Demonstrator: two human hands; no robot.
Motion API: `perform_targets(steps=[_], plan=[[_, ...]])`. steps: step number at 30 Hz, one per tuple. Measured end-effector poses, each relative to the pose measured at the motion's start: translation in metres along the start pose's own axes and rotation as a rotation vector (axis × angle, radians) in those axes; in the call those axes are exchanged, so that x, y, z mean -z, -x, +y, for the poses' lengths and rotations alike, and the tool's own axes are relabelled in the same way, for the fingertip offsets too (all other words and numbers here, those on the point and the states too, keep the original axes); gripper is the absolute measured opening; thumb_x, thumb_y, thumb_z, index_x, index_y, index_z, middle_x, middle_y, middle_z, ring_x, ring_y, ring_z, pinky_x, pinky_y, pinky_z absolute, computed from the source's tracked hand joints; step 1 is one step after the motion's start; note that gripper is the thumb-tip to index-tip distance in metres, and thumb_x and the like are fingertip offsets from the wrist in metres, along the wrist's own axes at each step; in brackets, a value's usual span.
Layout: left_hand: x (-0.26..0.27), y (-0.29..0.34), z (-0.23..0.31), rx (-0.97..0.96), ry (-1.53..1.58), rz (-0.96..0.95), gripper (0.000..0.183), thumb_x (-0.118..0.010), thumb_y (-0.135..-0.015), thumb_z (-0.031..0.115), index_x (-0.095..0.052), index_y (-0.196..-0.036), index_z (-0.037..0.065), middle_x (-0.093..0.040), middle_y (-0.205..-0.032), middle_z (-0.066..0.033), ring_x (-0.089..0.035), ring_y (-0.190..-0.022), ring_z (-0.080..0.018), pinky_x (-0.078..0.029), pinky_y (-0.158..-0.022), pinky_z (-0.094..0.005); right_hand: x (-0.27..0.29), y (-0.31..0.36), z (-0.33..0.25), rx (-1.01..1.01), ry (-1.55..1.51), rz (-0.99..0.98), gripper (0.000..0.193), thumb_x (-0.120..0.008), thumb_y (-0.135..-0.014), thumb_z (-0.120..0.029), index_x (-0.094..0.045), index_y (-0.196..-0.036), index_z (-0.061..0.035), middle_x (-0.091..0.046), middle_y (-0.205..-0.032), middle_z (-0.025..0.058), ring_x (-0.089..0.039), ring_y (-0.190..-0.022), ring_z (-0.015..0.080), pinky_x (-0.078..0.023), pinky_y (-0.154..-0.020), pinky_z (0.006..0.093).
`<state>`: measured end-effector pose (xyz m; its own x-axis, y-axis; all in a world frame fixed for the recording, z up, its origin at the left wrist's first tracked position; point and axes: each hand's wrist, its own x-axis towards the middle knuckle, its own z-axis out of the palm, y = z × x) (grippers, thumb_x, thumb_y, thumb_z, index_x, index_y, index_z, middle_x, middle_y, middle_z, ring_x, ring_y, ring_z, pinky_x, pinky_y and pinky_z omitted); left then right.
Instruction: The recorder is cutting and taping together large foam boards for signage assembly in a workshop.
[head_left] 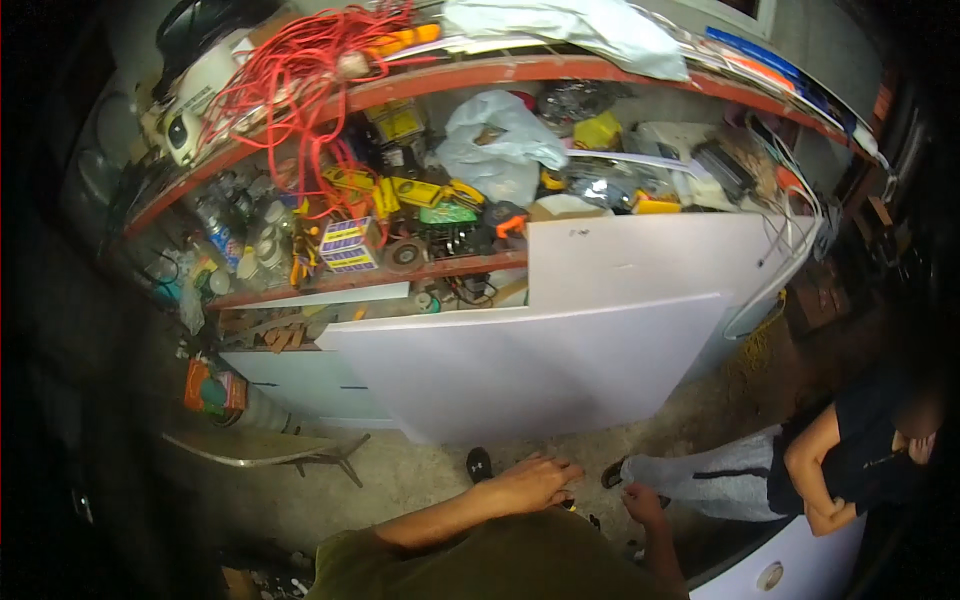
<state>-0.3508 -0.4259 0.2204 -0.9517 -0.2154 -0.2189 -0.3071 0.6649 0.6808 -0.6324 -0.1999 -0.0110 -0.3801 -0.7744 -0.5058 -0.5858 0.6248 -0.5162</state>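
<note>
My left hand [535, 483] is held in front of my body, palm down, its fingers stretched out and loosely apart. Just below its fingertips shows a small dark and yellow thing [570, 505], too little of it visible to name. A short way to the right is my right hand [643, 500], its fingers curled in; whether anything is inside them is hidden. Beyond both hands, large white panels [530, 360] lean against a red-framed shelf [470, 72]. Neither hand touches the panels.
The shelf carries a tangled red cord [290, 90], plastic bags [500, 140], bottles and several tools. At the right stands another person [840, 450] with folded arms. A low curved-top stand [260, 448] is at the left, and a white panel with a round hole [790, 570] lies lower right.
</note>
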Motion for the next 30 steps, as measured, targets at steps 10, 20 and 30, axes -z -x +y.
perform_targets(steps=[10,20,30], plan=[[0.040,0.058,-0.086,0.064,-0.051,0.122,0.041,-0.060,-0.093,0.030,-0.053,-0.125,0.007,-0.059,-0.112,-0.0159,-0.055,-0.111,-0.0347,-0.042,-0.094,-0.0465,-0.036,-0.041,-0.184,0.172,0.039,-0.147,0.033,-0.067,-0.087,-0.026,-0.067,-0.111,-0.0034,-0.068,-0.110,0.0175,-0.062,-0.107,0.0347,-0.050,-0.091,0.0423],[0.069,0.114,-0.156,0.187,0.013,0.286,0.043,-0.058,-0.094,0.033,-0.051,-0.130,0.011,-0.057,-0.123,-0.0148,-0.051,-0.121,-0.0346,-0.037,-0.103,-0.0483,-0.040,-0.072,-0.251,0.328,0.208,-0.159,0.033,-0.067,-0.086,-0.026,-0.068,-0.109,-0.0028,-0.069,-0.107,0.0186,-0.064,-0.101,0.0353,-0.051,-0.088,0.0419],[0.049,0.121,-0.165,0.400,0.079,0.267,0.044,-0.057,-0.094,0.032,-0.050,-0.133,0.011,-0.056,-0.127,-0.0142,-0.049,-0.124,-0.0346,-0.036,-0.106,-0.0487,0.045,-0.133,-0.327,0.786,0.076,0.504,0.016,-0.056,-0.088,-0.006,-0.067,-0.099,-0.0021,-0.066,-0.098,0.0191,-0.061,-0.093,0.0349,-0.048,-0.085,0.0405]])
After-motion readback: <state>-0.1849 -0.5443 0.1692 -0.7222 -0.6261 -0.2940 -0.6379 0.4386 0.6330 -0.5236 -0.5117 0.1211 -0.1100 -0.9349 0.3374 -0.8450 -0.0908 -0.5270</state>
